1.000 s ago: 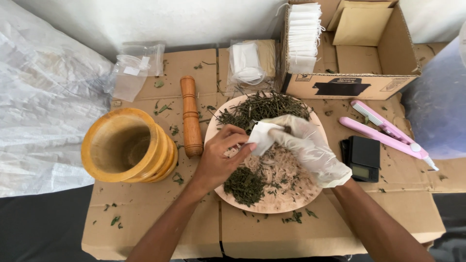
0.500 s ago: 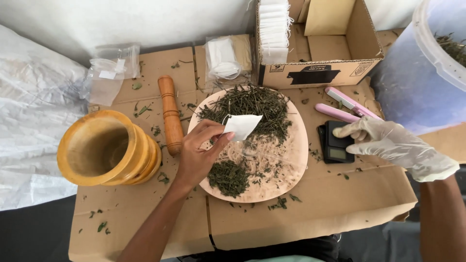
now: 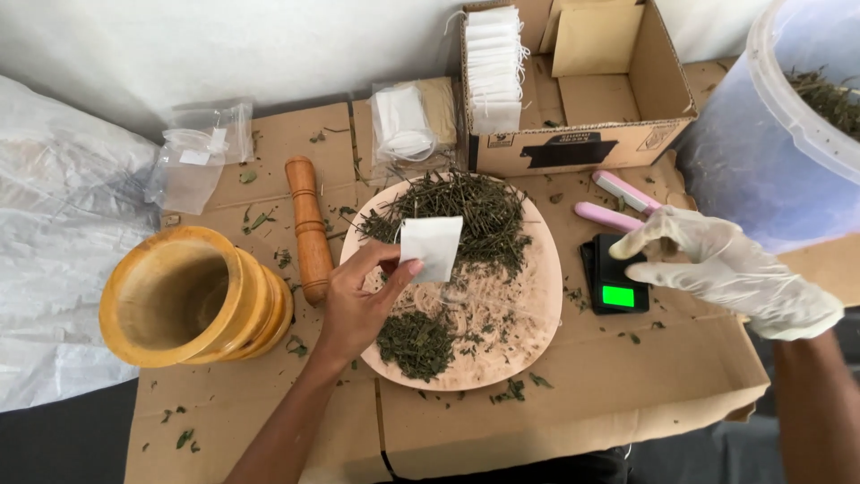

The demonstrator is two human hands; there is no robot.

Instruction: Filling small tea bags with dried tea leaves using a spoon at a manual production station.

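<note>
A: Overhead, 2 hands are seen above a cardboard-covered table (image 3: 582, 394). What is held by the left hand (image 3: 358, 300)?

B: A small white paper sachet (image 3: 432, 246) is pinched by its lower left corner between thumb and forefinger; the other fingers are curled in. The sachet is held upright over the round wooden plate (image 3: 537, 305), in front of the heap of long dried green leaves (image 3: 466, 211).

A: And the plate's contents?

B: 2 leaf piles are noted: the long stems at the far side, and a darker crushed pile (image 3: 417, 341) at the near edge. Pale crumbs are scattered between them.

A: The right hand (image 3: 730, 269)?

B: It is covered by a white glove. The fingers are spread loosely and nothing is gripped. It is held just above a small black pocket scale (image 3: 614, 287) with a lit green display, near 2 pink-handled tools (image 3: 618, 202).

A: Surroundings?

B: A wooden mortar (image 3: 184, 296) is lying tilted at the left, with a wooden pestle (image 3: 309, 229) between it and the plate. An open cardboard box (image 3: 618, 108) holding a row of white sachets (image 3: 493, 67) is set at the back. A translucent tub (image 3: 788, 134) containing more leaves is at the far right. Clear plastic bags (image 3: 197, 157) are lying at the back left.
</note>
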